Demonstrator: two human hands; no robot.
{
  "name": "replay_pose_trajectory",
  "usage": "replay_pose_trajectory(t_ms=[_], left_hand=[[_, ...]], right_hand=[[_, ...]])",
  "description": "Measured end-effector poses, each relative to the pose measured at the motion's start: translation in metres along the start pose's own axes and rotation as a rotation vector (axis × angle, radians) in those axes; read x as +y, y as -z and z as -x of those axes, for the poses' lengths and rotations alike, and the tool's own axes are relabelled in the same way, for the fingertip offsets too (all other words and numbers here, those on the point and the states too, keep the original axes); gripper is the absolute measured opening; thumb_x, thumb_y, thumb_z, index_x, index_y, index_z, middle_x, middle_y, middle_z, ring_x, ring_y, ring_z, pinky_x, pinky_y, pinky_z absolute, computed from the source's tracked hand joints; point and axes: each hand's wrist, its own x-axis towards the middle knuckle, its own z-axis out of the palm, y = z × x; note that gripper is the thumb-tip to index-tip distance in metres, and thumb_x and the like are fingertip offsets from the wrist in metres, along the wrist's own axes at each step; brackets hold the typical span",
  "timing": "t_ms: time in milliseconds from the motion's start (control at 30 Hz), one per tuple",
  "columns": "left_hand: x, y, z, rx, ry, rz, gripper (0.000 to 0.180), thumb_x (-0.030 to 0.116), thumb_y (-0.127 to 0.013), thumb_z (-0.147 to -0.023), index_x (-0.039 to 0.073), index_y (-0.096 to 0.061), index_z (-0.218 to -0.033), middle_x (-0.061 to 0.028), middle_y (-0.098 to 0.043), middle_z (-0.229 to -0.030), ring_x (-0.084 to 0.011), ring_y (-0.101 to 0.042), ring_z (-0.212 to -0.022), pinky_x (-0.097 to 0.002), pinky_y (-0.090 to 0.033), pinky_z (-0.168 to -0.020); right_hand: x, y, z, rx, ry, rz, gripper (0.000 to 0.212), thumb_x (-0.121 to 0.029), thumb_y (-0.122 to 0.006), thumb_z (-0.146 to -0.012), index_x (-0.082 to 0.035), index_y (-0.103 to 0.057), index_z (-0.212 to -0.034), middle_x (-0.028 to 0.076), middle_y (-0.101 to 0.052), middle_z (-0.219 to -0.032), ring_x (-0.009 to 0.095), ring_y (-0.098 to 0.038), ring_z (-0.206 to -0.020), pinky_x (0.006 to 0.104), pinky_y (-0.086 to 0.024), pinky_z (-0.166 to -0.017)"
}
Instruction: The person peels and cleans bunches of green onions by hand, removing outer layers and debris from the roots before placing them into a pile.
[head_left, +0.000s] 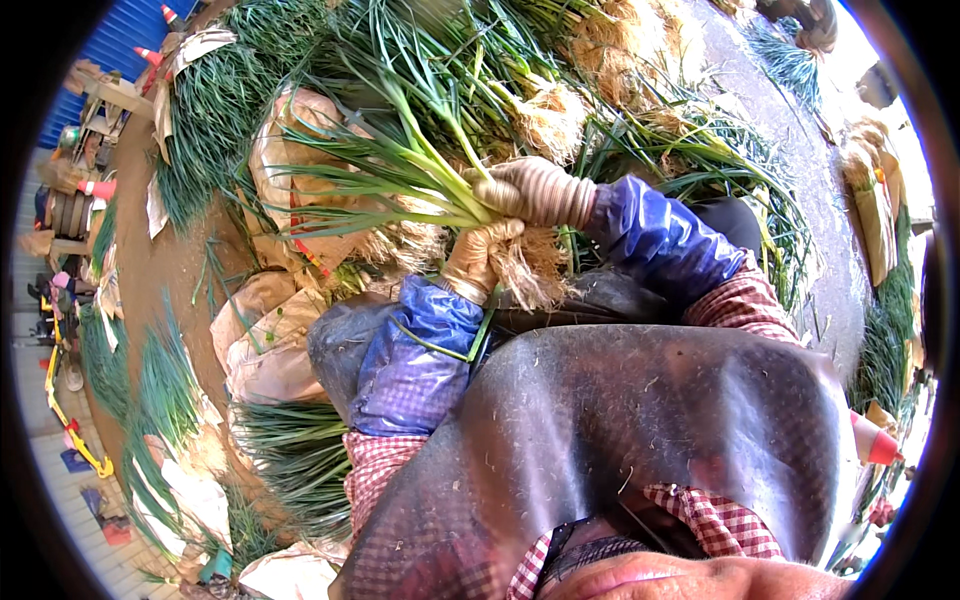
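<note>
A bunch of green onions [445, 185] lies across both my gloved hands, its leaves fanning out to the far left and its tangled pale roots [530, 268] hanging towards my lap. My left hand [476, 260] is closed round the base of the bunch, just by the roots. Over the top of the white stems my right hand [537, 192] is wrapped, its fingers bent round some of the stalks. The two hands are close together. A single bent green leaf [437, 344] trails over my left blue sleeve.
Beyond my hands lies a heap of green onions [400, 60], with pale root clumps [550, 120] on its right side. Crumpled tan sacks [270, 335] sit to the left. Another onion pile [300, 455] is near my left elbow. An orange cone [875, 442] stands at the right.
</note>
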Motion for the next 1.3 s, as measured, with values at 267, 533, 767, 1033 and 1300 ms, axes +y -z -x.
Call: replay_pose_trajectory(t_ms=[267, 533, 767, 1033, 1300], left_hand=[[0.044, -0.01, 0.048, -0.318, -0.269, 0.172, 0.027, 0.005, -0.064, -0.08, -0.003, -0.055, -0.104, -0.0128, -0.063, -0.094, -0.0224, -0.063, -0.084, -0.0358, -0.056, -0.077], [0.016, 0.021, 0.013, -0.068, -0.114, 0.103, 0.02, 0.009, -0.062, -0.083, 0.003, -0.055, -0.101, -0.0091, -0.061, -0.088, -0.0202, -0.06, -0.079, -0.0318, -0.052, -0.074], [0.031, 0.003, 0.031, -0.157, -0.147, 0.192, 0.025, 0.007, -0.064, -0.081, 0.002, -0.059, -0.105, -0.012, -0.063, -0.094, -0.0222, -0.063, -0.081, -0.0334, -0.055, -0.073], [0.035, -0.002, 0.032, -0.19, -0.122, 0.232, 0.025, 0.004, -0.064, -0.081, 0.002, -0.059, -0.105, -0.0119, -0.064, -0.107, -0.0207, -0.063, -0.089, -0.0309, -0.054, -0.078], [0.034, -0.007, 0.033, -0.132, -0.155, 0.242, 0.029, 0.006, -0.067, -0.08, 0.003, -0.061, -0.108, -0.0081, -0.064, -0.104, -0.0215, -0.059, -0.1, -0.0341, -0.048, -0.09]], right_hand=[[0.058, 0.051, -0.062, 0.513, 0.012, 0.349, 0.042, -0.038, -0.054, -0.088, -0.009, -0.06, -0.118, 0.013, -0.067, -0.097, 0.028, -0.064, -0.088, 0.0354, -0.05, -0.08], [0.134, 0.065, -0.093, 0.206, -0.425, 0.749, 0.042, -0.041, -0.057, -0.078, -0.011, -0.062, -0.109, 0.015, -0.064, -0.103, 0.03, -0.061, -0.094, 0.0402, -0.047, -0.083], [0.141, 0.103, -0.109, 0.312, -0.32, 0.802, 0.04, -0.044, -0.066, -0.074, -0.012, -0.066, -0.099, 0.01, -0.068, -0.091, 0.029, -0.064, -0.081, 0.0402, -0.051, -0.074], [0.088, 0.074, -0.086, 0.123, -0.475, 0.971, 0.041, -0.042, -0.056, -0.08, -0.007, -0.068, -0.096, 0.017, -0.066, -0.097, 0.03, -0.065, -0.089, 0.0421, -0.05, -0.079], [0.014, 0.062, -0.027, 0.217, -0.185, 0.477, 0.034, -0.041, -0.058, -0.088, -0.01, -0.07, -0.08, 0.003, -0.058, -0.056, 0.013, -0.054, -0.046, 0.028, -0.047, -0.047]])
